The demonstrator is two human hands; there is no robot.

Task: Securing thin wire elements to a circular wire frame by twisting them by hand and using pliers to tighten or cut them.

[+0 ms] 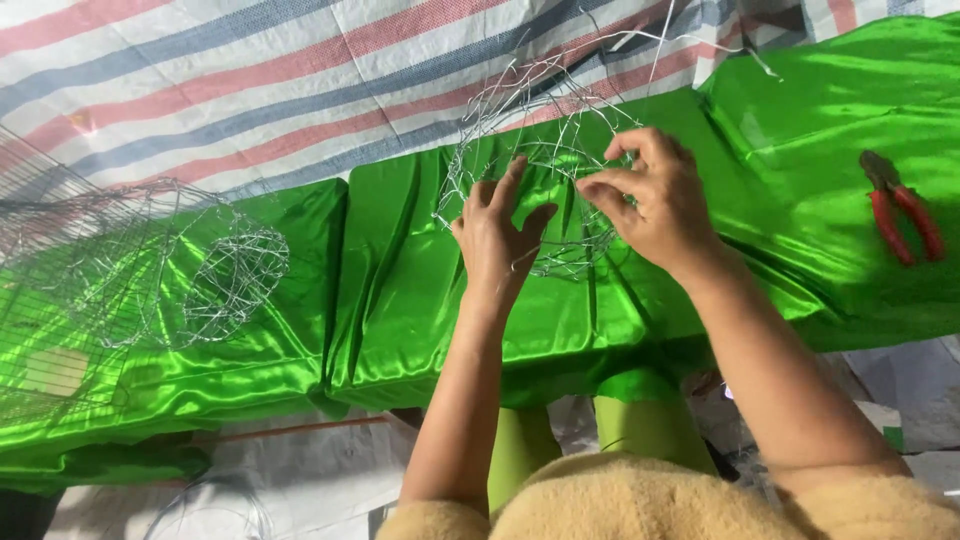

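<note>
A rounded frame of thin silver wire (540, 130) sits on shiny green satin cloth (400, 290) in front of me. My left hand (497, 235) reaches into the frame's lower left side, fingers spread around its wires. My right hand (650, 200) pinches a wire strand on the frame's right side between thumb and fingers. Loose wire ends stick out from the top of the frame.
A finished wire mesh shape (225, 270) lies on the green cloth at the left, beside a larger wire cage (60, 260). Red-handled pliers (900, 215) rest on the cloth at the right. A striped tarp (250, 80) lies behind. A wire coil (210, 505) is on the floor.
</note>
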